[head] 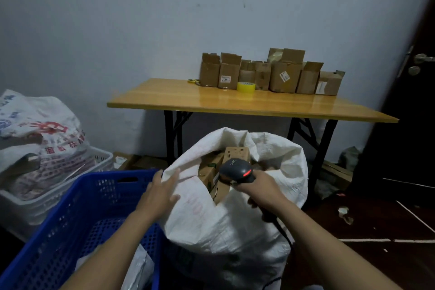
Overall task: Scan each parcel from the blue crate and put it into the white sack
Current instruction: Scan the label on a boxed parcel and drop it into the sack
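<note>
Right hand [261, 192] gripped scanner [236, 169], fingers curled round its handle, head over the mouth of the white sack [235, 219]. Left hand [160, 192] flat, fingers straight, holding nothing, lay on the sack's rim. Cardboard parcels [236, 153] sat inside, just beyond the scanner. Blue crate [70, 207] directly under the left forearm.

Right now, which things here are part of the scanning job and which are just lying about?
Job: crate, sack, scanner in right hand, left hand on sack rim, parcels in sack.
Lying about: table, boxes on it, tape, printed sack, white basket.
</note>
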